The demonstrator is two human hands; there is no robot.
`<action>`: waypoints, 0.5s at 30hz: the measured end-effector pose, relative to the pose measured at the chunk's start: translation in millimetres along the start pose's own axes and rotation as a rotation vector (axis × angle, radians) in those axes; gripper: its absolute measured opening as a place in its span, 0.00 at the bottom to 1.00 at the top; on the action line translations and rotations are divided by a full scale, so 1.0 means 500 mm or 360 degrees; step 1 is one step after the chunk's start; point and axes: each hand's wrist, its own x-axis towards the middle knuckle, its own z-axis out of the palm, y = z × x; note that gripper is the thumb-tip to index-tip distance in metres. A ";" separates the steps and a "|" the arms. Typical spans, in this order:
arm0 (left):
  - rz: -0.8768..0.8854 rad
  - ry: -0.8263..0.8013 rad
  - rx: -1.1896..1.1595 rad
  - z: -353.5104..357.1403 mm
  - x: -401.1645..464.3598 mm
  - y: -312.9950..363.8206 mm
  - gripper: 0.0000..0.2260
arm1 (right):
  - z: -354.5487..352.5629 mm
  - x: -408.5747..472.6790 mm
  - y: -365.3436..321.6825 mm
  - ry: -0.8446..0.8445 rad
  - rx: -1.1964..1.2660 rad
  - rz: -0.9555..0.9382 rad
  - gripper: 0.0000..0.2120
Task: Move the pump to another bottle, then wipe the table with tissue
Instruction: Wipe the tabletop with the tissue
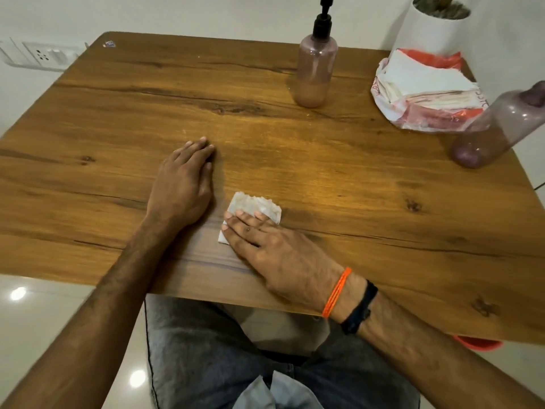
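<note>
Tissue (255, 206) on table (383, 202), bottles behind.

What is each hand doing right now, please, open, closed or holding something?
Left hand: open, flat on the table, holding nothing.
Right hand: open, fingers pressing the tissue flat against the table, not gripping it.

Count on table (295, 172): bottles 2, one with pump (315, 66), one without (498, 128); tissue packs 1 (424, 90); loose tissues 1 (256, 206); white pots 1 (433, 28); hands 2, left (182, 184), right (274, 255); wristbands 2, orange (336, 293) and black (359, 308)
</note>
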 end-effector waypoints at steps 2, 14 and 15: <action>-0.0002 -0.0005 -0.0005 0.001 0.000 -0.001 0.19 | -0.001 -0.001 -0.001 0.0004 -0.0005 0.0011 0.28; 0.0023 -0.0034 -0.0023 0.006 0.005 -0.017 0.23 | -0.038 -0.123 0.066 -0.0037 0.0210 0.0172 0.34; 0.0028 -0.0031 -0.0021 0.008 0.005 -0.018 0.23 | -0.040 -0.134 0.073 -0.0016 0.0203 0.0198 0.34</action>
